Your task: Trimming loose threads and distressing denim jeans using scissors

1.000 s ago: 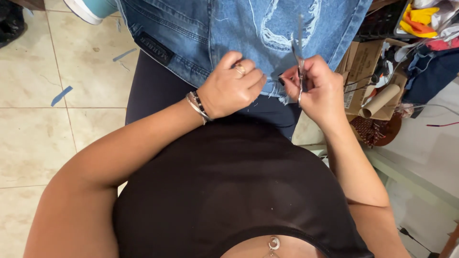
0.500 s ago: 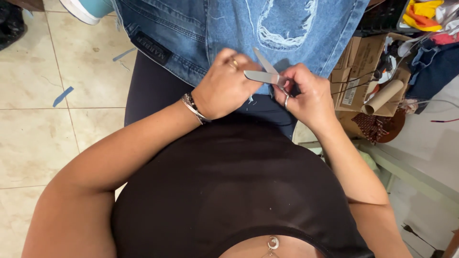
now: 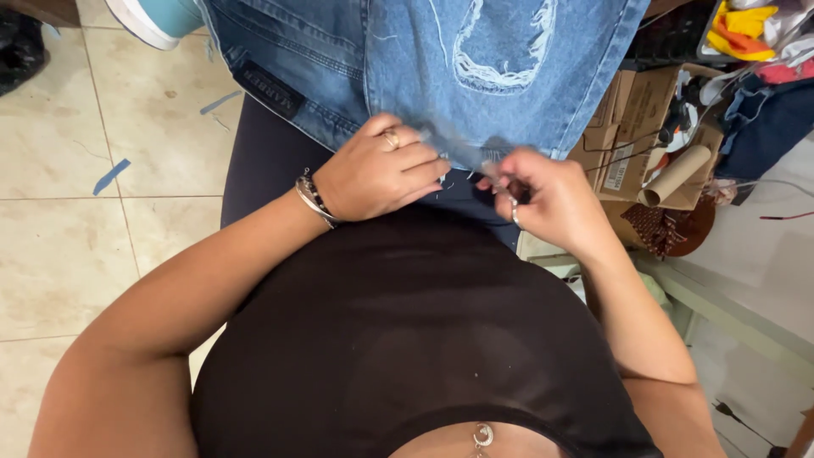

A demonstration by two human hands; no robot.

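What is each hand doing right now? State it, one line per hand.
Left hand: closed, pinching the hem of the blue jeans.
Right hand: closed at the same hem; whether it holds the scissors cannot be told.

A beige tiled floor [image 3: 59, 254] carries a scrap of blue tape [image 3: 110, 175]. At the right, brown cardboard boxes [image 3: 632, 119] hold a cardboard tube [image 3: 677, 174]. Beside them lies a brown woven basket [image 3: 657, 229], with a heap of coloured clothes [image 3: 755, 42] above.
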